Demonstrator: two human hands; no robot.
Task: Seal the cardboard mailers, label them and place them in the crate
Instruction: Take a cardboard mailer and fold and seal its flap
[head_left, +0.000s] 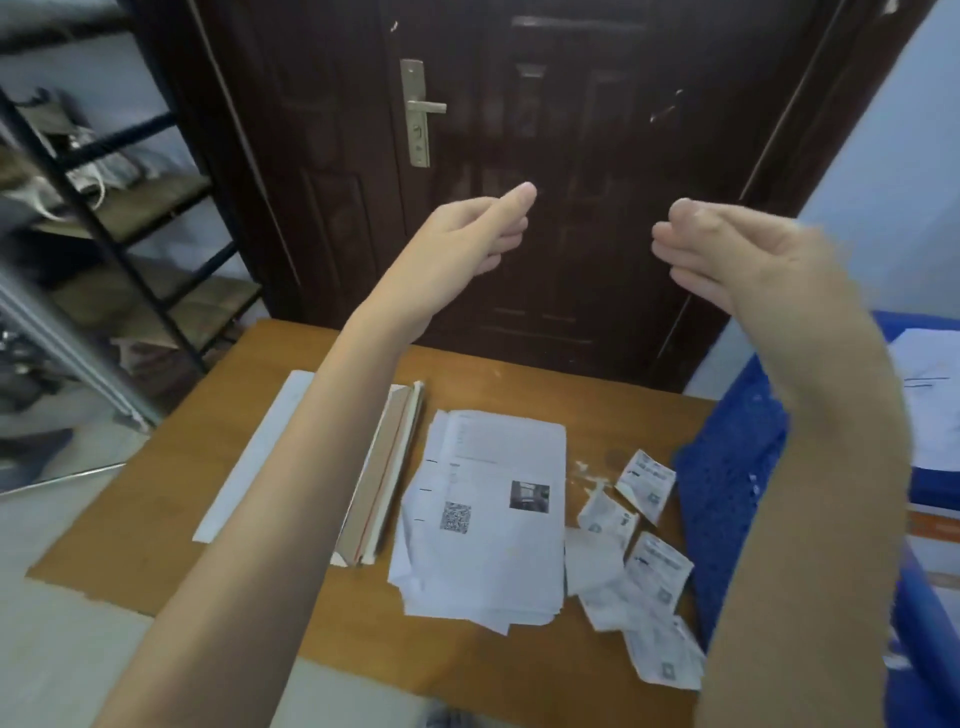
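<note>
Both arms are stretched out and raised high above the wooden table (156, 519), in front of the dark door. My left hand (483, 228) and my right hand (727, 254) hang with loosely curled fingers and hold nothing. Below them a stack of flat cardboard mailers (387, 473) lies on the table, partly hidden by my left forearm. A pile of printed paper sheets (488, 519) lies beside the mailers. Several small printed labels (644, 561) are scattered to the right of the sheets. The blue plastic crate (727, 499) stands at the table's right edge.
A dark brown door (545, 156) with a metal handle (421, 111) stands just beyond the table. A black metal shelf rack (119, 218) with bags is at the left. White papers (930, 405) lie inside the crate at the right.
</note>
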